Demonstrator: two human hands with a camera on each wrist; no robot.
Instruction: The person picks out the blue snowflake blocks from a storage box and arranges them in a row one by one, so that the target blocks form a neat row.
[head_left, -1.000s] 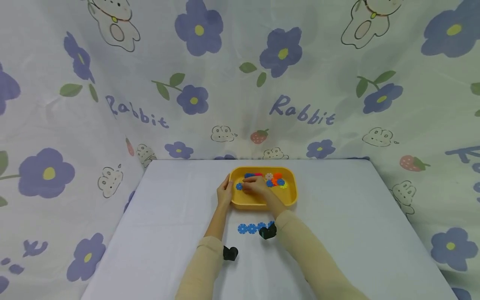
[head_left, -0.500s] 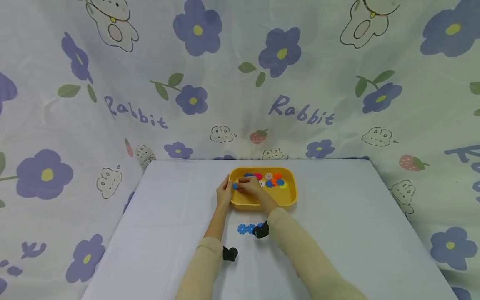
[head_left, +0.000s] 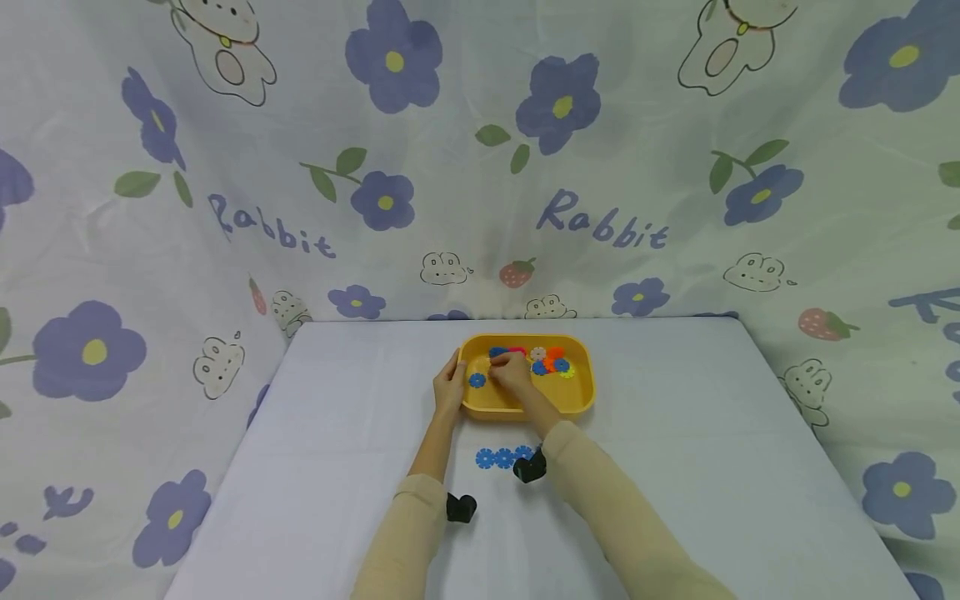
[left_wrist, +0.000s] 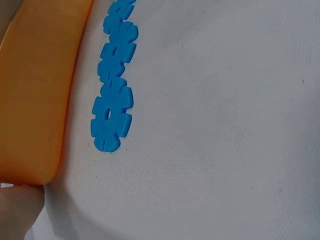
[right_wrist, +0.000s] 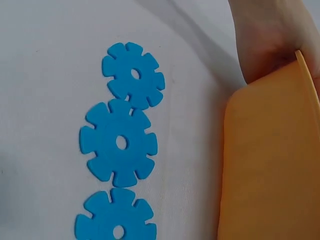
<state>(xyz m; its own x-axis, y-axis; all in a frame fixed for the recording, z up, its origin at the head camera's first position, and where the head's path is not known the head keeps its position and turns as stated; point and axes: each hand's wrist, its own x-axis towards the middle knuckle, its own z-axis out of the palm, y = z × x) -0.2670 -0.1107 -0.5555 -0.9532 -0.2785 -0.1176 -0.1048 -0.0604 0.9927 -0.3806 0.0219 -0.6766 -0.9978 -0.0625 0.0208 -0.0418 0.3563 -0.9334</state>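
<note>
A: In front of the yellow tray [head_left: 577,400], how far along does the work look?

B: A row of blue snowflake discs [head_left: 502,457] lies joined on the white cloth [head_left: 337,450], just beside the tray's near wall. Inside the tray, one loose blue disc [head_left: 477,380] sits at the left, apart from the mixed pile of coloured discs [head_left: 551,361] at the back. So some blues are out, more remain.

A: And the hands?

B: The left hand [head_left: 450,387] grasps the tray's left rim. The right hand [head_left: 512,370] reaches into the pile, fingers curled; what it pinches cannot be told.
</note>
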